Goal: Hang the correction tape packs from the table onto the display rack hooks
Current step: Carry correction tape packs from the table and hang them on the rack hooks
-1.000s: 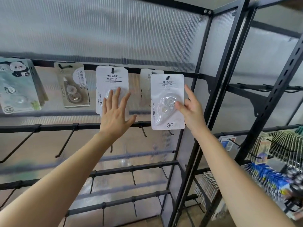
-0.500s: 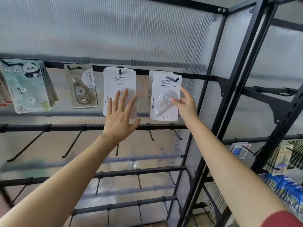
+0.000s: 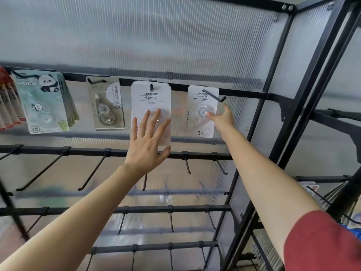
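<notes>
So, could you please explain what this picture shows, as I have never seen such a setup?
There is no machine here: a person wears a camera on the head, so you see their own two arms reaching at a display rack. The left hand lies open on a hanging white pack. The right hand pinches the 36 pack, which is threaded on the end hook of the top bar. Further left hang a grey pack and panda packs.
</notes>
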`<act>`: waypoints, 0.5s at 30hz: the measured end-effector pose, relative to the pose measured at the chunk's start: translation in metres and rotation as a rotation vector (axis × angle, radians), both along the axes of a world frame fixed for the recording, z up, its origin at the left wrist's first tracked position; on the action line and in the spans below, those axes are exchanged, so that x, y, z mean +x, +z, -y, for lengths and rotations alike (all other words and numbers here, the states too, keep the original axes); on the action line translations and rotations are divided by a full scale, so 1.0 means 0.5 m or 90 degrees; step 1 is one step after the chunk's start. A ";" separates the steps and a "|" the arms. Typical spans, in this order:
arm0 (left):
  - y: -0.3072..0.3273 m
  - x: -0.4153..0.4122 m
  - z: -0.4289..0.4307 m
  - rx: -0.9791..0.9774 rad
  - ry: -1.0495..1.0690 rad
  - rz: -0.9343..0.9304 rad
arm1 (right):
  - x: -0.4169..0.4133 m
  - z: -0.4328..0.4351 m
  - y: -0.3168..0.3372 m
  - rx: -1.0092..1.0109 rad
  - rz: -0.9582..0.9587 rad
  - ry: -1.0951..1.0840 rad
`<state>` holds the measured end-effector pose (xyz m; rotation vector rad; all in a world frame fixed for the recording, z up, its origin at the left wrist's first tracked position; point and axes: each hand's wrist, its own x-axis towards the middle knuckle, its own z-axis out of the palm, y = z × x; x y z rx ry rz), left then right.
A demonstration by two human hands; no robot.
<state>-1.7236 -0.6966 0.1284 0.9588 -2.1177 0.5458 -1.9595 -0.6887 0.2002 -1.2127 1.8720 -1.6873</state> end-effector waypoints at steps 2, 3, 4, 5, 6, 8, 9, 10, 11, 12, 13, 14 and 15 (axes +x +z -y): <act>0.002 0.001 0.000 -0.002 0.003 0.003 | -0.002 0.005 0.002 0.022 -0.004 -0.014; 0.002 0.002 -0.001 0.000 0.003 0.004 | -0.003 0.007 0.002 0.032 -0.011 -0.020; 0.002 0.002 -0.001 0.002 0.003 0.004 | -0.004 0.008 0.003 0.042 -0.019 -0.027; 0.002 0.003 -0.001 0.007 0.002 0.005 | -0.003 0.007 0.002 0.052 -0.026 -0.032; 0.002 0.004 -0.001 0.016 0.003 0.005 | -0.001 0.003 0.002 0.061 -0.037 -0.037; 0.002 0.007 -0.003 0.038 0.000 0.008 | 0.004 -0.007 -0.002 0.070 -0.058 -0.047; 0.002 0.009 -0.004 0.049 -0.004 0.009 | 0.006 -0.014 -0.005 0.071 -0.071 -0.054; 0.002 0.011 -0.006 0.059 -0.007 0.009 | 0.010 -0.022 -0.010 0.074 -0.092 -0.062; 0.001 0.013 -0.009 0.067 -0.009 0.010 | 0.013 -0.031 -0.015 0.080 -0.118 -0.071; -0.003 0.016 -0.012 0.074 -0.012 0.010 | 0.017 -0.042 -0.021 0.088 -0.148 -0.080; -0.008 0.020 -0.016 0.079 -0.015 0.012 | 0.021 -0.052 -0.028 0.098 -0.177 -0.085; -0.015 0.023 -0.021 0.083 -0.017 0.017 | 0.025 -0.065 -0.036 0.112 -0.207 -0.088; -0.021 0.027 -0.027 0.090 -0.018 0.023 | 0.031 -0.077 -0.045 0.127 -0.237 -0.091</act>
